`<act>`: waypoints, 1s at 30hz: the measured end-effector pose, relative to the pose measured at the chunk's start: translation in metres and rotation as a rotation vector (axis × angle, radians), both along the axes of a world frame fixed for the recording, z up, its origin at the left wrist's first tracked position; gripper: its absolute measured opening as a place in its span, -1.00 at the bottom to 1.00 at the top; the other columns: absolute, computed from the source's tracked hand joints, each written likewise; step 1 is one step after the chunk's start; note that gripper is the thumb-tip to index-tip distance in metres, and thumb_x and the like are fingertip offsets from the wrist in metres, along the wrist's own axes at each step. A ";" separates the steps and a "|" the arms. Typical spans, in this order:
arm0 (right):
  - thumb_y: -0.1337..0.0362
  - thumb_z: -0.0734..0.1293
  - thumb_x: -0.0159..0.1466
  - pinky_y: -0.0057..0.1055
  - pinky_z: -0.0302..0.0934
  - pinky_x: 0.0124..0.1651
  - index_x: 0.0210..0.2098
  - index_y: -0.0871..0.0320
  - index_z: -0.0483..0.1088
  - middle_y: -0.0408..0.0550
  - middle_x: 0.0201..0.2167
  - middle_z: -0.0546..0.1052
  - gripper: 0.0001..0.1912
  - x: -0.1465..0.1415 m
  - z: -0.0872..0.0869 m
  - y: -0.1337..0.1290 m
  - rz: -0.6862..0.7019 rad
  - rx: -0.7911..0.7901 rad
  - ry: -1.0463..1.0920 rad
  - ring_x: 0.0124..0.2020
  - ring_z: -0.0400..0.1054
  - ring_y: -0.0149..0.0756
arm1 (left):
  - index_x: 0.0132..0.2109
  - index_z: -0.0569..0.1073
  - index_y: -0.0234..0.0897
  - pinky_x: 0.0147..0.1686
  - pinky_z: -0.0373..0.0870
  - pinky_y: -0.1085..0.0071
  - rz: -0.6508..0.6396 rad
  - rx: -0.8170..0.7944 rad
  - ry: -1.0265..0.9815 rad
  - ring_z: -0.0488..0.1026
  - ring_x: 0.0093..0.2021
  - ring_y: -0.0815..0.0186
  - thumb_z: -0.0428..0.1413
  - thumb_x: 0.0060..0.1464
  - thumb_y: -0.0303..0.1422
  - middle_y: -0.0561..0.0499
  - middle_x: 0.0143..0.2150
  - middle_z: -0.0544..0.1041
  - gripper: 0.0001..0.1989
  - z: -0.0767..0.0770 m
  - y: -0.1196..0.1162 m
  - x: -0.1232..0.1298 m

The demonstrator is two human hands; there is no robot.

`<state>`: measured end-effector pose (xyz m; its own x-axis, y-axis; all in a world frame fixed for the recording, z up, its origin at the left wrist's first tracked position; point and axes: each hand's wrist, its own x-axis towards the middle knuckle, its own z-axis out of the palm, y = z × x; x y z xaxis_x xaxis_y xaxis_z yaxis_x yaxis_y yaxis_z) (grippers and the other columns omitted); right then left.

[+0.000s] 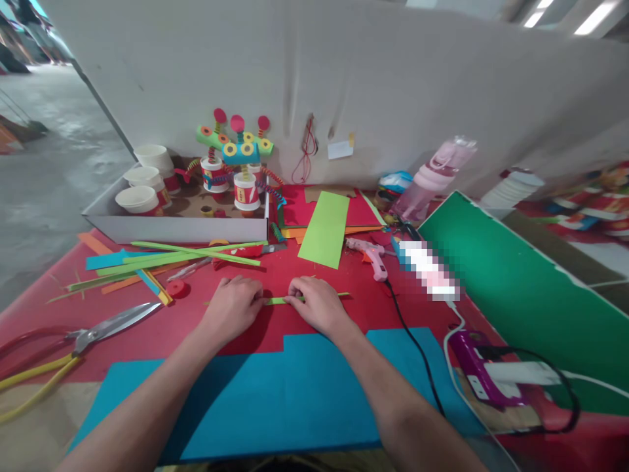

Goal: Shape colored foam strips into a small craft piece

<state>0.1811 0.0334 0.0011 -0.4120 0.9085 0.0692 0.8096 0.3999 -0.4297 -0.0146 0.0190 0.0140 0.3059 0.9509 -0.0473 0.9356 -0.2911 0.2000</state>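
A narrow green paper strip [276, 301] lies crosswise on the red tabletop. My left hand [236, 303] is closed on its left part, fingers curled down at the table. Just to the right, my right hand [314, 300] pinches the same strip, whose end shows beyond the knuckles. A short stretch of strip is visible between the hands. Behind my right hand lies a wide light green paper sheet [324, 229]. Blue paper [246, 400] is spread under my forearms.
Large scissors [93, 335] and paper strips [147, 259] lie left. Behind stands a box [177, 229] with cups and paper figures. A pink glue gun [374, 261], its black cord, a purple power strip [479, 373] and a green board [531, 288] are right.
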 end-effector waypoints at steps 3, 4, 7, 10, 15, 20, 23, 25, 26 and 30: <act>0.23 0.36 0.27 -0.40 -0.03 -0.32 -0.35 0.11 0.36 -0.13 -0.39 0.47 -0.89 -0.001 0.001 -0.001 0.022 0.047 -0.018 -0.35 0.31 -0.33 | -0.29 0.40 -0.26 -0.24 0.17 0.30 -0.013 0.027 0.014 0.41 -0.18 0.15 0.03 0.16 -0.34 -0.07 -0.25 0.50 -0.89 -0.003 0.000 0.000; 0.23 0.36 0.27 -0.39 -0.03 -0.32 -0.33 0.11 0.36 -0.13 -0.37 0.46 -0.90 -0.002 0.001 -0.002 0.027 0.052 -0.033 -0.33 0.31 -0.33 | -0.25 0.40 -0.26 -0.23 0.17 0.30 -0.029 0.037 0.016 0.41 -0.15 0.14 0.02 0.16 -0.35 -0.09 -0.20 0.49 -0.90 -0.004 0.000 -0.001; 0.23 0.36 0.27 -0.38 -0.02 -0.29 -0.29 0.10 0.36 -0.12 -0.33 0.46 -0.90 -0.002 0.005 -0.003 0.035 0.045 -0.082 -0.30 0.31 -0.31 | -0.17 0.39 -0.26 -0.17 0.18 0.28 -0.100 0.051 0.016 0.37 -0.06 0.13 0.00 0.17 -0.39 -0.11 -0.12 0.46 -0.89 -0.003 -0.001 -0.004; 0.23 0.35 0.28 -0.38 0.00 -0.26 -0.25 0.09 0.36 -0.10 -0.31 0.45 -0.90 -0.002 0.006 -0.005 0.039 0.055 -0.109 -0.27 0.31 -0.29 | -0.18 0.39 -0.25 -0.13 0.17 0.26 -0.143 0.041 0.003 0.35 -0.04 0.13 -0.01 0.16 -0.43 -0.10 -0.14 0.46 -0.89 -0.001 -0.003 -0.008; 0.14 0.35 0.27 -0.38 0.07 -0.19 -0.10 0.08 0.37 -0.05 -0.22 0.45 -0.75 -0.002 0.009 -0.008 0.102 0.077 -0.098 -0.18 0.34 -0.25 | -0.29 0.42 -0.26 -0.18 0.17 0.28 -0.214 0.092 -0.058 0.34 -0.09 0.16 -0.03 0.14 -0.50 -0.07 -0.21 0.45 -0.86 -0.003 -0.005 -0.010; -0.05 0.42 0.12 -0.35 0.12 -0.20 -0.19 0.13 0.42 0.03 -0.22 0.49 -0.57 -0.014 0.027 0.011 0.085 0.035 -0.164 -0.16 0.38 -0.15 | -0.31 0.46 -0.28 -0.06 0.16 0.15 -0.380 0.462 -0.018 0.32 -0.13 0.14 0.05 0.14 -0.45 -0.09 -0.30 0.45 -0.89 0.016 0.008 0.008; 0.01 0.41 0.16 -0.42 0.11 -0.30 -0.16 0.10 0.40 -0.04 -0.29 0.55 -0.64 -0.018 0.034 0.025 0.023 -0.041 -0.082 -0.26 0.43 -0.21 | -0.31 0.49 -0.25 0.03 0.13 0.11 -0.421 0.648 -0.053 0.31 -0.13 0.16 0.07 0.15 -0.43 -0.06 -0.31 0.46 -0.89 0.033 0.019 0.020; 0.09 0.36 0.22 -0.44 0.12 -0.29 -0.15 0.09 0.41 -0.04 -0.26 0.57 -0.73 -0.015 0.033 0.028 -0.068 0.002 -0.013 -0.24 0.45 -0.23 | -0.29 0.51 -0.22 0.05 0.13 0.11 -0.370 0.723 -0.125 0.32 -0.11 0.17 0.05 0.18 -0.41 -0.04 -0.28 0.49 -0.85 0.035 0.026 0.023; 0.11 0.34 0.25 -0.43 0.12 -0.28 -0.15 0.08 0.41 -0.03 -0.25 0.58 -0.76 -0.013 0.031 0.028 -0.129 0.019 -0.013 -0.23 0.46 -0.22 | -0.26 0.53 -0.20 0.05 0.13 0.11 -0.320 0.750 -0.182 0.32 -0.09 0.17 0.04 0.19 -0.41 -0.04 -0.24 0.50 -0.84 0.032 0.029 0.021; 0.09 0.34 0.25 -0.38 0.15 -0.23 -0.11 0.05 0.45 0.02 -0.24 0.60 -0.73 0.001 0.020 0.024 -0.118 0.103 -0.057 -0.18 0.47 -0.12 | -0.20 0.59 -0.09 -0.01 0.20 0.10 -0.123 0.775 -0.348 0.28 0.05 0.06 0.08 0.14 -0.40 -0.05 0.05 0.46 -0.81 0.013 0.040 0.003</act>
<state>0.1823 0.0579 0.0215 -0.3087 0.9402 0.1442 0.8753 0.3401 -0.3437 -0.0115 0.0588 0.0269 0.2851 0.6349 0.7181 0.8107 -0.5594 0.1727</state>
